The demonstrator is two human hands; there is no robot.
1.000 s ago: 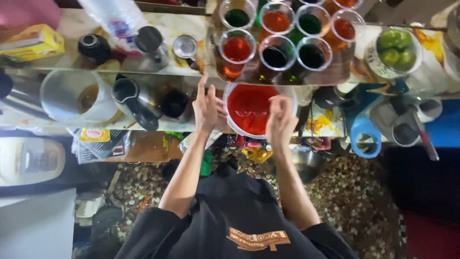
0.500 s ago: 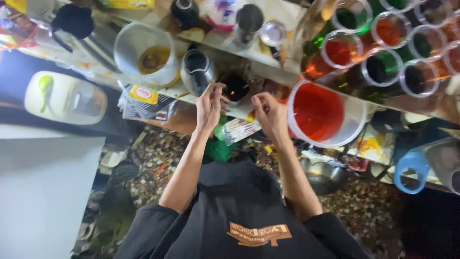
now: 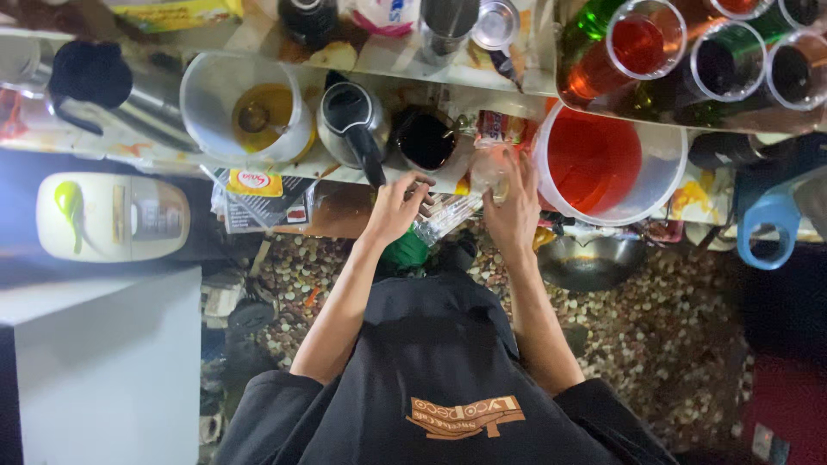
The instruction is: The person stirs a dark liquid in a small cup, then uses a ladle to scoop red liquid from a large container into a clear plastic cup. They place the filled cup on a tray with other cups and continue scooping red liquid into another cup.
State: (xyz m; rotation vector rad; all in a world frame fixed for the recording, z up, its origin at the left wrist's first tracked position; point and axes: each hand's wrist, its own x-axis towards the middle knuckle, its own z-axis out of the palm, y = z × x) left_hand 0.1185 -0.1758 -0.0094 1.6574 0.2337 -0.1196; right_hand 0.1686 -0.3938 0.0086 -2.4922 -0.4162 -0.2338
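My right hand [image 3: 514, 215] holds a clear plastic cup [image 3: 489, 168] upright at the counter edge, just left of a white bucket of red liquid [image 3: 663, 164]. My left hand [image 3: 394, 209] is beside it, fingers curled on the end of a ribbed clear plastic stack [image 3: 448, 215] that looks like nested cups lying on its side under the counter edge. Just beyond my left fingers stands a round container of dark liquid [image 3: 425, 138]. A metal jug with a black handle [image 3: 349, 116] stands to its left.
A white bucket with yellowish liquid and a ladle [image 3: 211, 103] and a black-topped flask [image 3: 90, 77] stand at left. Cups of red, green and dark drinks [image 3: 642, 43] line the upper right. Below are a metal bowl [image 3: 590, 263], a blue jug [image 3: 771, 228], a white appliance [image 3: 112, 215] and a pebbled floor [image 3: 680, 336].
Both hands moved left from the red bucket to the dark-liquid container. My right hand now holds a clear cup, and the left has closed on the plastic stack.
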